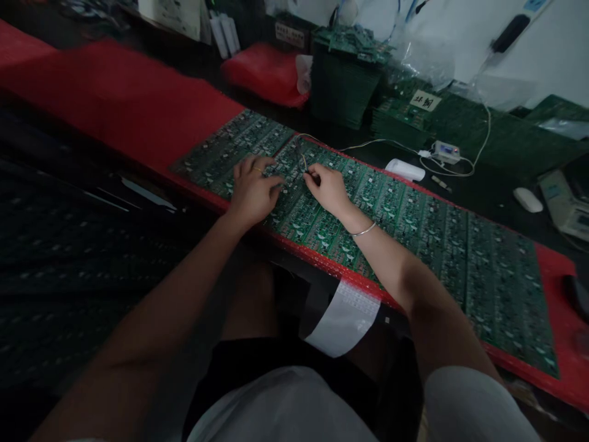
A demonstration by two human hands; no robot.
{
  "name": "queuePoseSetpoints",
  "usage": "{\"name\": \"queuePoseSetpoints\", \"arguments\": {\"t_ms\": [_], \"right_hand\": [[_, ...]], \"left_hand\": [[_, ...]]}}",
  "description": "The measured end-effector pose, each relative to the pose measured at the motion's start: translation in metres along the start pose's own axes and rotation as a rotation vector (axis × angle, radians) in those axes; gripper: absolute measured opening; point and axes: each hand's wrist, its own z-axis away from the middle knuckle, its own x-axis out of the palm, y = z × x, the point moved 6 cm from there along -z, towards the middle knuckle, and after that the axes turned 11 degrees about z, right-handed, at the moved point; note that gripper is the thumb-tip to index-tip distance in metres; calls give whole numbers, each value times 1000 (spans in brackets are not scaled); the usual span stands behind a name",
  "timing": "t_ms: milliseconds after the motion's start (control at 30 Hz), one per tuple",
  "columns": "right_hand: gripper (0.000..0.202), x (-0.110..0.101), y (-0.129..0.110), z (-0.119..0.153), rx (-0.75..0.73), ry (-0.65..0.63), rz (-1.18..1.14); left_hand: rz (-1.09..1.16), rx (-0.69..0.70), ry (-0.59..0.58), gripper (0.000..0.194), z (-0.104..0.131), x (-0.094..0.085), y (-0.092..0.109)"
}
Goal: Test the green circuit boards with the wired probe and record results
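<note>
My right hand (pixel 327 189) is over the rows of green circuit boards (pixel 386 202), thumb and forefinger pinched together on the end of a thin cable (pixel 304 161). The tip is too small to make out. The cable appears to run back to a small white box with a lit display (pixel 446 151). Just left of it, my left hand (pixel 254 191) lies over the boards with its fingers bent and apart, thumb toward the right hand. It holds nothing that I can see, and a ring is on one finger.
The boards lie on a red mat (pixel 138 104). Behind them are stacked green boards (pixel 345 80), a white roll (pixel 405 169) and a white mouse (pixel 527 199). A white label sheet (pixel 345 319) hangs from the front edge. A red bundle (pixel 267 73) sits at the back.
</note>
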Motion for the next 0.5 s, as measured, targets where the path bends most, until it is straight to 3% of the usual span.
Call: {"name": "queuePoseSetpoints", "arguments": {"t_ms": [100,200,500], "right_hand": [[11,2,-1,-1,9,-2,8],[12,-3,0,-4,27,-12,-19],[14,-55,28,20,45,-25,-89]], "left_hand": [[-67,41,-91,30,12,2,9],[-104,50,-110,32,18,6,10],[-82,51,-78,30,16,12,10]]}}
